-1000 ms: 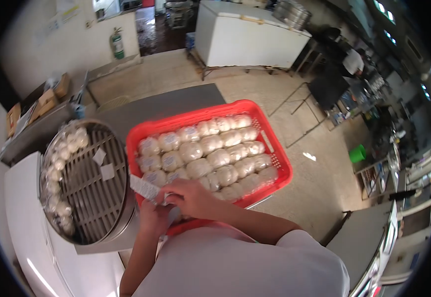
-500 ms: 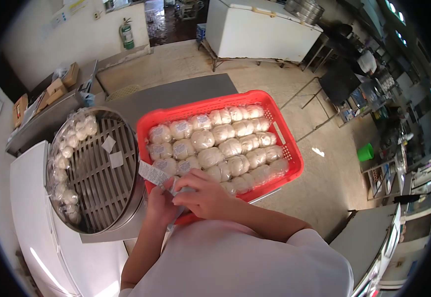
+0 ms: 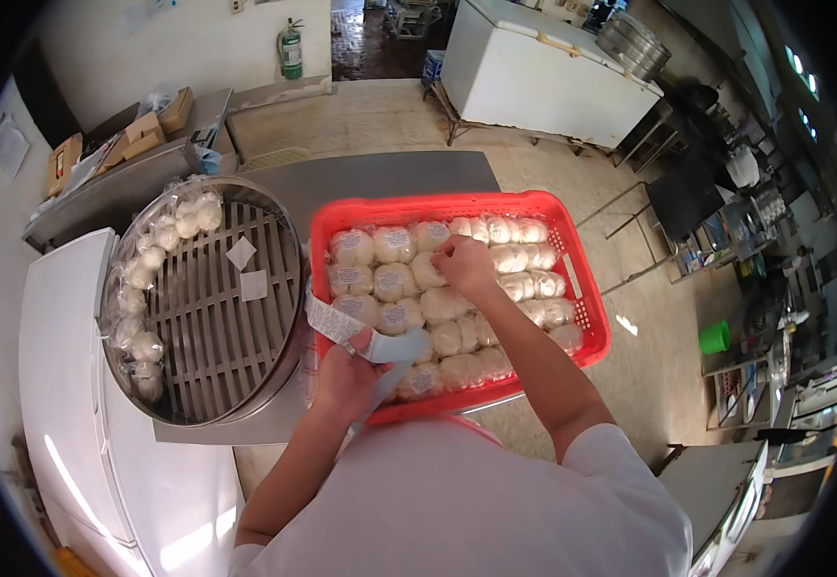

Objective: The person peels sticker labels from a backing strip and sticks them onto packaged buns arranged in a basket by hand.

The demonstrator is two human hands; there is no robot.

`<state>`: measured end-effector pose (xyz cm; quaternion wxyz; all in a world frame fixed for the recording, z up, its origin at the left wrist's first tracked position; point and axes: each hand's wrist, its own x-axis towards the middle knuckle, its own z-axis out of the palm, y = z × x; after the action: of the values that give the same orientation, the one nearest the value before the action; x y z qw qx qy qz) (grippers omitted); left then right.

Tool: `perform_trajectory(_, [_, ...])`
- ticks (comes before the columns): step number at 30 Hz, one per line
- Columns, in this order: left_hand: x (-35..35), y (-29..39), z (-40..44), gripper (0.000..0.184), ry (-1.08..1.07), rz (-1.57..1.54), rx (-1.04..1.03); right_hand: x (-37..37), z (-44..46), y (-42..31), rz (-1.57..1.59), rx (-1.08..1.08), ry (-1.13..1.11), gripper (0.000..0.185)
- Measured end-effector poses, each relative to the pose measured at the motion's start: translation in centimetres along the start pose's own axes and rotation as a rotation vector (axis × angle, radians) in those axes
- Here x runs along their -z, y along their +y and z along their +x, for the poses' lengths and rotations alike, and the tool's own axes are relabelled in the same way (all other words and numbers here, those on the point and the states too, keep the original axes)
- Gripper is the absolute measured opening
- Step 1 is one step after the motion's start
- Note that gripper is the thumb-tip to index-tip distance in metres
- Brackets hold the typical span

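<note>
My left hand (image 3: pixel 343 383) is closed on a strip of labels (image 3: pixel 334 322) near the red crate's front left corner. The strip's printed part points up and left, while its pale backing curls away to the right. My right hand (image 3: pixel 464 265) reaches over the red plastic crate (image 3: pixel 591 332), its fingers pinched together on top of a wrapped bun. Whatever is between those fingertips is hidden. Rows of plastic-wrapped white buns (image 3: pixel 445 305) fill the crate. Printed labels (image 3: pixel 393 240) show on several buns at the left side.
Left of the crate stands a round metal steamer (image 3: pixel 279 380) with a slatted base, a curve of wrapped buns (image 3: pixel 133 303) and two paper squares (image 3: pixel 253 285). Both stand on a grey table (image 3: pixel 389 173). A white chest freezer (image 3: pixel 534 82) is at the back.
My right hand has left the label strip and moved forward and right onto a bun. My left hand keeps the strip, whose backing now curls out to the right. The view has shifted.
</note>
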<state>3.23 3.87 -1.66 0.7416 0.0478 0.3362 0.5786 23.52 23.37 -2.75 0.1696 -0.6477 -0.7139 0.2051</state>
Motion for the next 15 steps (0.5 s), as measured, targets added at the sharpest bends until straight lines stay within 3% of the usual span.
perform_trajectory(4, [0.5,0.1,0.0,0.022,-0.037,-0.037,0.002,1.2,1.1,0.4,-0.135,0.037,-0.084,0.053])
perform_trajectory(7, [0.0,0.4,-0.4,0.021,-0.065,-0.034,-0.004,1.2,1.3,0.3,-0.113,0.16,-0.269,0.06])
perform_trajectory(10, [0.2,0.4,-0.3,0.021,-0.097,-0.024,-0.015,1.4,2.4,-0.6,-0.238,0.147,-0.426,0.064])
perform_trajectory(15, [0.3,0.4,-0.4,0.022,-0.086,-0.035,-0.006,1.1,3.3,-0.5,-0.229,0.159,-0.488,0.069])
